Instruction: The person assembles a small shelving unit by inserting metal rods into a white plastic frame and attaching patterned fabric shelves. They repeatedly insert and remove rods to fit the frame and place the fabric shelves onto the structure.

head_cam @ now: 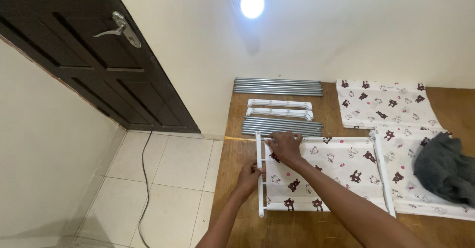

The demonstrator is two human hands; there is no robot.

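The white plastic-and-tube shelf frame with bear-print fabric stretched over it (324,173) lay flat on the brown wooden tabletop (237,213), near its left edge. The left hand (249,174) gripped the frame's white left side rail (259,178) about midway, its fingers curled around the rail. The right hand (285,146) rested on the top left corner, fingers pressed together over the fabric edge and the rail beneath; whether they pinched the cloth could not be told.

Just beyond the frame lay a bundle of grey metal tubes (282,126), then two white plastic end brackets (280,109), then a second bundle of grey tubes (278,86) against the cream wall. To the right lay more bear-print fabric panels (383,104) and a crumpled dark grey cloth (445,169).

In my judgement the corner joint was the weak spot: uneven pressure from the two hands could pop the tube out of the side rail or skew the frame. Being so near the table's edge, the frame could also slide off toward the tiled floor (163,178)
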